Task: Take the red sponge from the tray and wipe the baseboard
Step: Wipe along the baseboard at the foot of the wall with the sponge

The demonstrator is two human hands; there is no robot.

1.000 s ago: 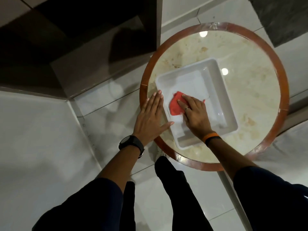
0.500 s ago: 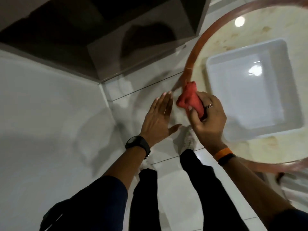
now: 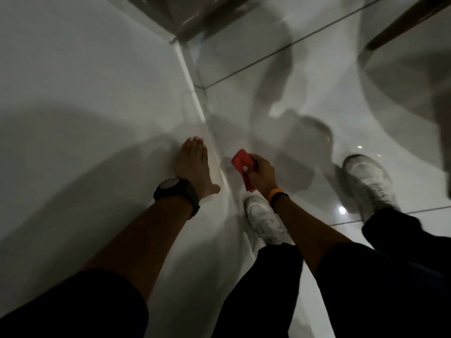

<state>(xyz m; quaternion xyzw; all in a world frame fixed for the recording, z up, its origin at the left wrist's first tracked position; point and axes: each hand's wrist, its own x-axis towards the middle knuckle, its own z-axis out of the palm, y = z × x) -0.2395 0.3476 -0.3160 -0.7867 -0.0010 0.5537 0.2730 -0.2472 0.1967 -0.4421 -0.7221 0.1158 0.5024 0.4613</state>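
My right hand [image 3: 262,174] grips the red sponge [image 3: 242,164], holding it low near the floor, close to the white baseboard [image 3: 207,132] that runs along the foot of the wall. The sponge's upper end is just right of the baseboard; I cannot tell whether they touch. My left hand [image 3: 194,164] rests flat with fingers together against the white wall [image 3: 97,98], just left of the baseboard. The tray is out of view.
Glossy white floor tiles [image 3: 305,81] stretch to the right. My two white shoes [image 3: 264,220] [image 3: 368,179] stand on them near the wall. A dark-edged table rim [image 3: 400,25] shows at top right, and a dark panel [image 3: 207,13] at the top corner.
My right hand lifted the red sponge out of the tray and carried it down to the baseboard. My view swung from the table down to the wall and floor; my left hand moved onto the wall.
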